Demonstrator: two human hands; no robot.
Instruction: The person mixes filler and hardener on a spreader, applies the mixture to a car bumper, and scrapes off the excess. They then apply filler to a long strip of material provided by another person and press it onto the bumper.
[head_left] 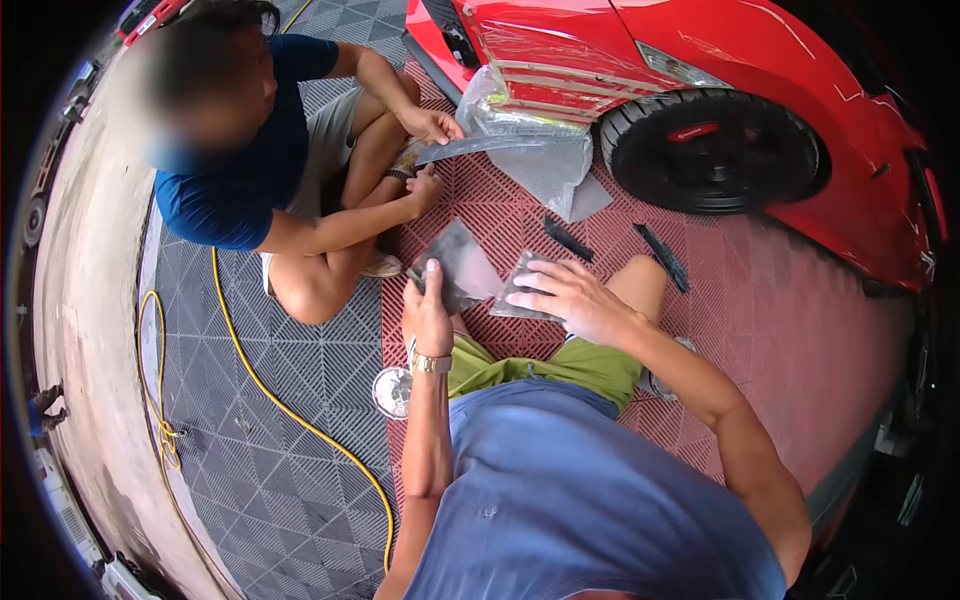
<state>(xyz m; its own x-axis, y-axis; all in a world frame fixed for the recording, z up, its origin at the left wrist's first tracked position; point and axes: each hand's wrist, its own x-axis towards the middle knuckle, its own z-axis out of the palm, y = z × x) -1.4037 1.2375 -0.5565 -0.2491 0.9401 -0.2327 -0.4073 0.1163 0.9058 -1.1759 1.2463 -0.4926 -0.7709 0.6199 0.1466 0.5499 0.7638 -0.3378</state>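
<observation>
Below and to the left of the black, thick-treaded wheel (pixel 718 155) of the red, glossy car (pixel 560 45), a dark grey, flat, four-sided piece (pixel 455 255) with a pale patch is gripped by the left hand (pixel 428 315), its thumb laid along the face. Nearer the wheel, a grey, thin, squarish pad (pixel 520 311) is held by the right hand (pixel 570 292), whose whitened fingers are spread over its top; its thumb cannot be seen. The two pieces are held close together, but whether they touch cannot be told.

Just below the wheel, two black, narrow strips (pixel 568 240) are laid apart on the red, ribbed tile floor (pixel 740 350). Left of the wheel, a long, greyish, see-through strip (pixel 495 145) is held by a co-worker's two hands (pixel 432 125), partly over a clear, crumpled plastic sheet (pixel 548 178). Farther below-left of the wheel, a round, white-smeared container (pixel 393 393) is placed beside the left forearm.
</observation>
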